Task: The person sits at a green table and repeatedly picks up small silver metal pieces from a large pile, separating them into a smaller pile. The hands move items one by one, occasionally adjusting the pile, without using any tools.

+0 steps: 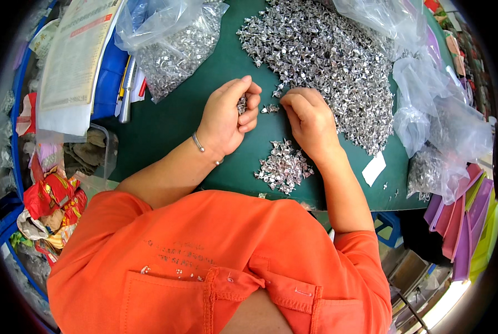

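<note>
In the head view, a big heap of metal pieces (pixel 338 67) spreads over the right of the green worktop (pixel 165 125), probably poured there so the right hand (pixel 315 122) can reach it easily. A small pile (pixel 284 167) lies by the near edge between the 2 forearms, perhaps to stay apart from the heap. A clear bag (pixel 174 61) of similar pieces sits towards the far left, beside a blue bin (pixel 108 83), seemingly out of the way. A white slip (pixel 374 168) lies near the right end of the near edge.

The 2 hands are apart. The left hand (pixel 224 114) is half curled, palm inward, cupped around a few pieces (pixel 241 104), likely so none spill. The right hand's fingers bend in towards the thumb beside a few loose pieces (pixel 270 109) at the heap's left edge; I cannot tell whether they pinch 1.
</note>
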The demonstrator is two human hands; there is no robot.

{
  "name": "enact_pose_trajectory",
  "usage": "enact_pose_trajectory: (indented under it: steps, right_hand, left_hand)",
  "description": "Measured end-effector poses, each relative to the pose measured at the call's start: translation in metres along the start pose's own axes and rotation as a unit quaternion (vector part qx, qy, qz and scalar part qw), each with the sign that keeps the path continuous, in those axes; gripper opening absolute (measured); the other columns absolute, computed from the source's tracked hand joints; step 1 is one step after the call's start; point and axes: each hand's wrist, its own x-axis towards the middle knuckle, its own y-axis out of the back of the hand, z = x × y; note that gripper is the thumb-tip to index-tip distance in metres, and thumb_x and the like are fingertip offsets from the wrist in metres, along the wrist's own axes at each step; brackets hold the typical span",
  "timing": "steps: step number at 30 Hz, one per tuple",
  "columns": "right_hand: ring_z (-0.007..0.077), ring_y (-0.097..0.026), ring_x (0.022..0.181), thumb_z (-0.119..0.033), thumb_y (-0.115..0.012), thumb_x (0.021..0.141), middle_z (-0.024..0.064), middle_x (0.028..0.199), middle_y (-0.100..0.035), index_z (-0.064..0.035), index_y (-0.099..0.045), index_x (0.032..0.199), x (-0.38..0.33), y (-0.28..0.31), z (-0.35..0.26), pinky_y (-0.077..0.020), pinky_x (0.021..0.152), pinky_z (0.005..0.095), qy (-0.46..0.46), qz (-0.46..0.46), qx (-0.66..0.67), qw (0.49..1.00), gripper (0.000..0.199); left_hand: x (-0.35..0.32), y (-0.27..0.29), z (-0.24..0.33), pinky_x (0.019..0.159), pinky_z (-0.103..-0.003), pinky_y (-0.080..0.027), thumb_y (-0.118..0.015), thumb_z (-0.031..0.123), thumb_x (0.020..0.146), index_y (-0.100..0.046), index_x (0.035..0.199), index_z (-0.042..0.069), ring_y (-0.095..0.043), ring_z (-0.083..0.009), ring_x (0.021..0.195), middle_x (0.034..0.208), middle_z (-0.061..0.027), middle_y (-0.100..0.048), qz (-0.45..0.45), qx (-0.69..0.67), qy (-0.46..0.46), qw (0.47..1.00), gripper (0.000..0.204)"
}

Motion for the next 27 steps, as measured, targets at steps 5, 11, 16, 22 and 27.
enact_pose_trajectory:
  steps: [5,11,16,22,27]
  right_hand:
    - [0.0321,-0.065,0.085,0.003,-0.070,0.079,0.0109,0.091,-0.067,-0.0030,-0.065,0.088,-0.011,0.011,-0.003,-0.0533,0.075,0.0397,-0.061,-0.027,0.077,0.995,0.012]
    - [0.0335,-0.065,0.085,0.004,-0.070,0.079,0.0124,0.089,-0.066,-0.0019,-0.066,0.088,-0.011,0.023,-0.010,-0.0542,0.074,0.0397,-0.098,-0.070,0.068,0.990,0.011]
    - [0.0320,-0.066,0.086,0.007,-0.069,0.078,0.0121,0.092,-0.068,-0.0014,-0.067,0.090,0.002,0.026,-0.023,-0.0549,0.073,0.0388,-0.126,-0.034,0.167,0.977,0.014]
    - [0.0327,-0.065,0.090,0.010,-0.064,0.075,0.0111,0.096,-0.069,-0.0023,-0.067,0.097,0.022,0.000,-0.009,-0.0537,0.079,0.0404,0.022,0.013,0.080,0.996,0.025]
    - [0.0316,-0.064,0.087,0.006,-0.064,0.074,0.0104,0.091,-0.068,-0.0031,-0.066,0.089,0.009,0.006,-0.005,-0.0536,0.075,0.0404,0.026,-0.042,-0.008,0.999,0.018]
  left_hand:
    - [-0.001,-0.001,0.001,0.042,-0.022,-0.030,-0.048,0.028,0.105,-0.061,0.094,0.007,-0.039,-0.0068,0.047,0.071,0.0002,-0.052,0.005,-0.005,0.009,1.000,0.027]
    - [0.000,0.001,0.000,0.043,-0.022,-0.030,-0.049,0.028,0.105,-0.061,0.095,0.006,-0.039,-0.0065,0.047,0.072,0.0002,-0.052,-0.010,-0.008,0.008,1.000,0.026]
    - [-0.003,-0.010,0.000,0.044,-0.022,-0.031,-0.045,0.033,0.106,-0.061,0.102,0.005,-0.043,-0.0091,0.052,0.077,-0.0027,-0.056,0.022,0.047,0.019,0.998,0.033]
    - [0.001,0.004,0.001,0.043,-0.023,-0.032,-0.043,0.032,0.107,-0.058,0.102,0.002,-0.044,-0.0105,0.051,0.078,-0.0069,-0.059,-0.017,0.007,0.032,0.999,0.033]
    - [0.001,0.000,0.001,0.043,-0.021,-0.029,-0.045,0.030,0.106,-0.060,0.097,0.007,-0.038,-0.0073,0.049,0.074,-0.0012,-0.052,0.022,-0.022,0.024,0.999,0.029]
